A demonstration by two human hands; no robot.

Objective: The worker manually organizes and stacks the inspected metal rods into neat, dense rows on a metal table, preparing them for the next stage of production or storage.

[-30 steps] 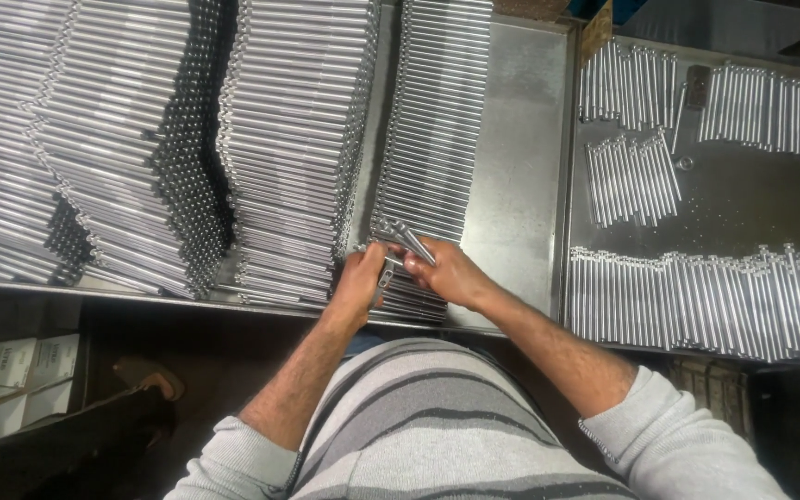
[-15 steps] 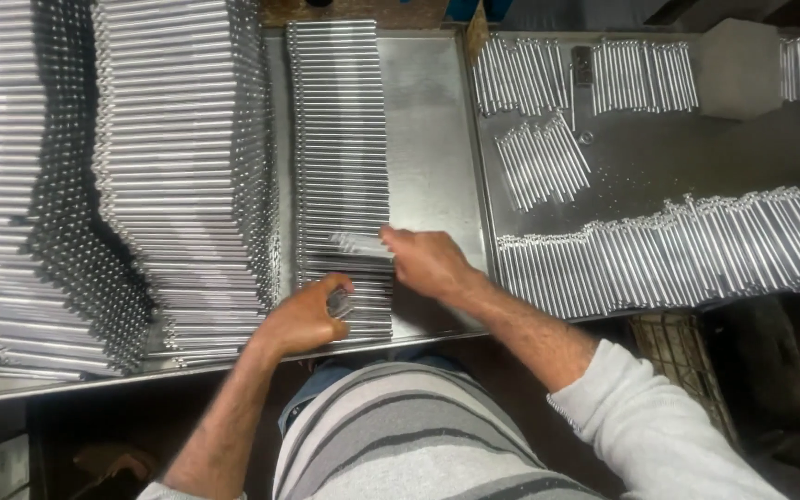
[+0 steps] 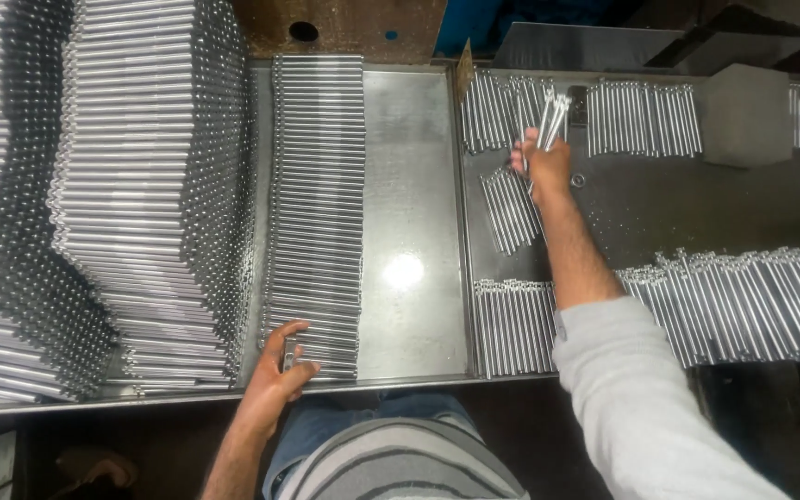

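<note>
My right hand (image 3: 543, 165) reaches out to the far right part of the bench and grips a small bunch of thin metal rods (image 3: 553, 113) that stick up from its fingers. Just below the hand lies a loose group of short rods (image 3: 509, 209). My left hand (image 3: 281, 362) rests at the near end of a flat row of long metal rods (image 3: 318, 204) laid side by side in a shiny metal tray (image 3: 411, 213). Its fingers press on the nearest rods, and whether it holds something small is hard to tell.
Tall stacks of long rods (image 3: 150, 185) fill the left side. More short rods lie in rows at the back right (image 3: 641, 118), along the front right (image 3: 743, 301) and beside the tray (image 3: 511, 326). A grey block (image 3: 747, 113) stands at the far right.
My right hand left the near end of the rod row and moved up and right, now holding a bunch of short rods. My left hand stayed at the row's near end.
</note>
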